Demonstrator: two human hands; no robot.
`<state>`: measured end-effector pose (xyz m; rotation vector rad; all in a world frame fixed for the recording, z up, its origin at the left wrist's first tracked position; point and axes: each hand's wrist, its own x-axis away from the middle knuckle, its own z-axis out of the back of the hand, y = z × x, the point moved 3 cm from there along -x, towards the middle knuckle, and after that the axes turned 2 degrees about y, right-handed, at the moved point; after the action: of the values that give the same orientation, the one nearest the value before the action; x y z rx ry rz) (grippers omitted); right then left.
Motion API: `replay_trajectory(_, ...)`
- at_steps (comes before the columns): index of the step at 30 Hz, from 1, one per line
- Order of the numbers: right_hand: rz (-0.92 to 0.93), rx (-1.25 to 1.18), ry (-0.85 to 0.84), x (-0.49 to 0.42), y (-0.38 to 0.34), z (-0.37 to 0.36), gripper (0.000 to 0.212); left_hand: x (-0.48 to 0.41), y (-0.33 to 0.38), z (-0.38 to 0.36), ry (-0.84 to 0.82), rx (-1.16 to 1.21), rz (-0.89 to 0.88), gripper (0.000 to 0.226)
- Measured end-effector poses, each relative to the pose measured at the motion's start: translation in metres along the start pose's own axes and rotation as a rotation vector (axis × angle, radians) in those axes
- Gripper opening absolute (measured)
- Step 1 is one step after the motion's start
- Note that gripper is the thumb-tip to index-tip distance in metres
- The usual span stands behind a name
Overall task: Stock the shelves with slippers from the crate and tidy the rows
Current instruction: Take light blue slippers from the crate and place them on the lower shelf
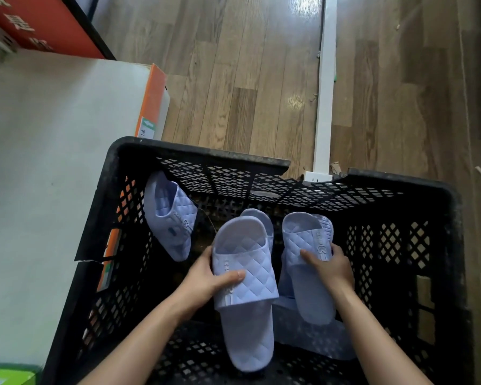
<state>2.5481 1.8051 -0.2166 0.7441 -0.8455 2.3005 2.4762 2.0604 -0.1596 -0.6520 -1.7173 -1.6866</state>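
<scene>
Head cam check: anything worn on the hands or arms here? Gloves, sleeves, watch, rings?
Nothing worn that shows. The left hand and right hand are ungloved, with no rings visible. The left forearm and right forearm are bare down to the frame's bottom edge: no sleeves, watch, bands or markings in view.

Crate walls (128,218) hem the slippers (172,218); top open.
</scene>
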Motion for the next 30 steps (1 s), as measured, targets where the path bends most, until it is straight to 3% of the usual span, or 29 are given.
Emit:
replay_trajectory(3,-0.017,-0.076,-0.018,0.015,-0.003,0.011,0.060,0.013,0.008,0.009,0.015,0.071,-0.016,0.079)
replay_trajectory(7,0.016,-0.121,-0.020,0.060,-0.017,0.036,0.055,0.045,0.033,0.017,0.033,0.127,-0.008,0.072)
replay_trajectory(17,0.084,-0.144,-0.055,0.185,-0.080,0.128,0.064,0.157,0.132,0.029,0.032,0.096,0.010,0.082)
replay_trajectory(25,0.184,-0.227,-0.065,0.273,-0.136,0.210,0.064,0.242,0.234,0.039,0.044,0.093,-0.094,0.049)
replay_trajectory(30,0.291,-0.350,-0.065,0.328,-0.174,0.264,0.057,0.292,0.289,0.048,0.029,0.087,-0.152,0.077)
